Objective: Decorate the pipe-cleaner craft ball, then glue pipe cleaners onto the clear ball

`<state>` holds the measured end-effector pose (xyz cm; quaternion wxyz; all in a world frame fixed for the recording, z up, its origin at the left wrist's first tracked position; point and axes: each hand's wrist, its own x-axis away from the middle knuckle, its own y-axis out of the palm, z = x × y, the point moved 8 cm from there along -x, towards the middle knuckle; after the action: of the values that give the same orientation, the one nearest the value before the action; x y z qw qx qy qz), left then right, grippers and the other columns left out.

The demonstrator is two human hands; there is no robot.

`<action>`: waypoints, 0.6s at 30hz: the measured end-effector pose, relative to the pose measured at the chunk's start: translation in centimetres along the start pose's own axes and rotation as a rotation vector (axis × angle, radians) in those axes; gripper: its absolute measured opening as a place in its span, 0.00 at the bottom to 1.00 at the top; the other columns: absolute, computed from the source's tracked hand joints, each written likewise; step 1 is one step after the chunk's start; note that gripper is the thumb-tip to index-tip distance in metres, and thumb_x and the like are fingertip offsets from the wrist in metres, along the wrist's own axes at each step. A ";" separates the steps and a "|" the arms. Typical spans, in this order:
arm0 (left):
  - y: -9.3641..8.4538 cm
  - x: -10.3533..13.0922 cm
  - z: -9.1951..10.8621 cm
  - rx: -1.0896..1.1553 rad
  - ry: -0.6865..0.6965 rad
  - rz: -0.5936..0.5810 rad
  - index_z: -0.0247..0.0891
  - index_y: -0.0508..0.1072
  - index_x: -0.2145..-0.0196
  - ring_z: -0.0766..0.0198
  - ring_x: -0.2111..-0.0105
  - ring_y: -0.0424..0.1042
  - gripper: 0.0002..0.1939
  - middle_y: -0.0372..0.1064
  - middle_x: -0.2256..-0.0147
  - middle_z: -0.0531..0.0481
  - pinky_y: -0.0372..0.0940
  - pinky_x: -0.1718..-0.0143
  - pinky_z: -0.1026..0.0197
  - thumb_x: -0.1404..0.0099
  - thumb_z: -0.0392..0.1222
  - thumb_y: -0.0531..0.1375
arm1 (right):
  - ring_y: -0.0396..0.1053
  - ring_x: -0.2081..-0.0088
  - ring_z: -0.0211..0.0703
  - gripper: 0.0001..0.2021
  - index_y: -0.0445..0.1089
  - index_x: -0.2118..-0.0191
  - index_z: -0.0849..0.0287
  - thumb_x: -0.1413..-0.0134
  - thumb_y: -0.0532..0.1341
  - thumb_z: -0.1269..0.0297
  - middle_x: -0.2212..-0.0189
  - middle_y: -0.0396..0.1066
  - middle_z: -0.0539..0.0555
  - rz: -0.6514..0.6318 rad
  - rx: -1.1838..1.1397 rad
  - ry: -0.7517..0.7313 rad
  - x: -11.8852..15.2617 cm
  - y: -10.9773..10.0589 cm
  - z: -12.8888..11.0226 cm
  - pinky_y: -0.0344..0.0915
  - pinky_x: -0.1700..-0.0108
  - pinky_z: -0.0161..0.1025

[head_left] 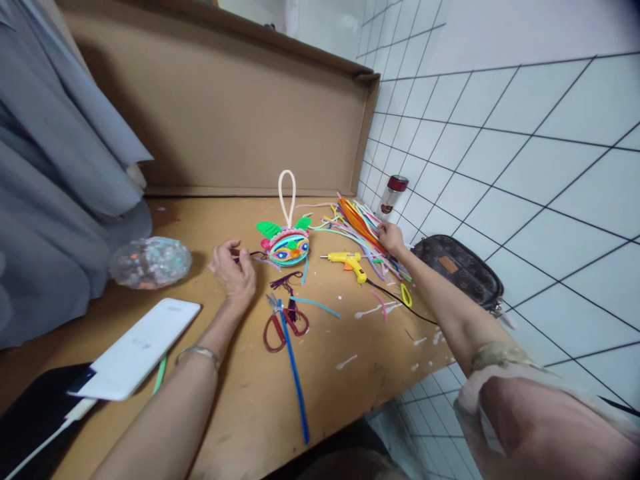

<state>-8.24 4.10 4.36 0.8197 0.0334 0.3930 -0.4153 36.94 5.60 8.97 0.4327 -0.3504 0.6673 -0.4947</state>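
My left hand (234, 270) rests on the table with its fingers curled. Something dark and thin shows at its fingertips, too small to name. Just right of it sits a colourful animal-head ornament (287, 248) with green ears and a white loop on top. My right hand (393, 239) is at a pile of coloured pipe cleaners (357, 223), its fingers closed on some of them; how many is hidden. Between the hands lie a yellow glue gun (345, 260), red-handled scissors (274, 333), a purple tassel (285, 280) and a blue pipe cleaner (296, 373).
A clear bag of sparkly bits (153, 262) and a white phone-like device (143, 343) with a cable lie left. A red-capped bottle (391, 197) and a dark patterned pouch (457, 270) stand by the tiled wall. Cardboard (240, 113) rises behind. Another person's grey clothing (60, 167) hangs left.
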 end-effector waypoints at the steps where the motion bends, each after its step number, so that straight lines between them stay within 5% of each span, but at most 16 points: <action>1: -0.1 0.0 -0.1 0.007 0.018 0.013 0.39 0.68 0.55 0.51 0.57 0.71 0.11 0.71 0.58 0.41 0.60 0.49 0.43 0.34 0.41 0.55 | 0.75 0.55 0.46 0.20 0.74 0.46 0.62 0.36 0.49 0.72 0.54 0.79 0.60 0.015 -0.018 0.041 -0.5 -0.2 0.5 0.66 0.56 0.36; 5: -0.5 0.4 2.0 -0.007 0.246 0.065 0.39 0.70 0.54 0.52 0.60 0.71 0.10 0.73 0.60 0.43 0.59 0.53 0.46 0.31 0.40 0.54 | 0.76 0.55 0.47 0.19 0.75 0.47 0.62 0.39 0.53 0.74 0.54 0.79 0.61 0.030 -0.062 0.168 -2.1 0.0 1.9 0.67 0.56 0.35; 11: 0.0 4.3 10.0 -0.033 0.835 -0.045 0.45 0.73 0.52 0.54 0.51 0.73 0.12 0.77 0.52 0.44 0.57 0.49 0.50 0.32 0.35 0.58 | 0.77 0.53 0.51 0.14 0.77 0.51 0.64 0.39 0.58 0.71 0.54 0.79 0.67 -0.040 -0.071 0.267 -3.9 1.6 2.2 0.70 0.52 0.39; 14: 0.7 6.0 12.0 0.021 0.913 -0.161 0.47 0.74 0.49 0.54 0.48 0.72 0.16 0.77 0.50 0.44 0.55 0.44 0.49 0.33 0.34 0.58 | 0.76 0.48 0.53 0.15 0.75 0.48 0.64 0.38 0.59 0.70 0.49 0.76 0.69 -0.074 -0.067 0.279 -4.5 2.3 1.9 0.70 0.49 0.41; 18: 1.0 6.5 12.3 0.044 0.919 -0.185 0.46 0.75 0.51 0.55 0.48 0.73 0.15 0.78 0.50 0.44 0.56 0.44 0.48 0.34 0.33 0.59 | 0.75 0.45 0.55 0.15 0.75 0.48 0.63 0.36 0.58 0.69 0.47 0.75 0.69 -0.128 -0.051 0.280 -5.2 3.1 1.8 0.70 0.47 0.45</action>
<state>2.33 -4.24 8.20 0.5193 0.1962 0.7076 -0.4371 40.46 10.46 6.97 0.2939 -0.3307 0.7097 -0.5482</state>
